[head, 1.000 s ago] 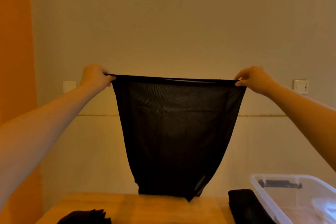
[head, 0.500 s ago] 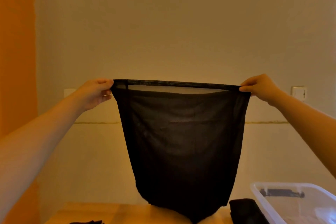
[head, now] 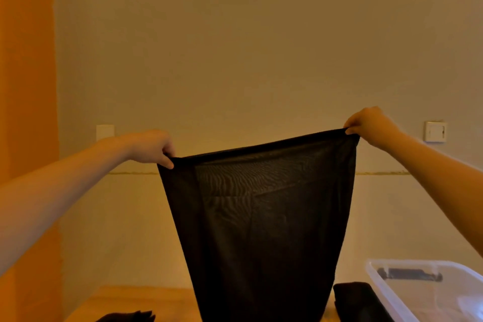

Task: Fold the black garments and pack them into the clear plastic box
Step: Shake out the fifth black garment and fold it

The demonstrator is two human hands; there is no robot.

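Observation:
A sheer black garment (head: 261,230) hangs stretched in the air in front of me, its lower end dropping past the bottom of the view. My left hand (head: 151,148) pinches its top left corner and my right hand (head: 371,125) pinches the top right corner, which sits higher. The top edge slants down to the left. A clear plastic box (head: 386,293) stands at the lower right on the wooden table (head: 156,300). A folded black garment (head: 358,300) lies just left of the box. Another crumpled black garment (head: 128,317) shows at the bottom left edge.
A beige wall fills the background, with a light switch (head: 435,131) on the right and a white plate (head: 105,132) on the left. An orange wall strip (head: 26,112) runs down the left side. The box holds a dark handle-like piece (head: 410,274) at its far end.
My left hand has dropped lower while the right stayed about level, so the top edge now tilts down to the left. The waistband, open before, is pulled flat.

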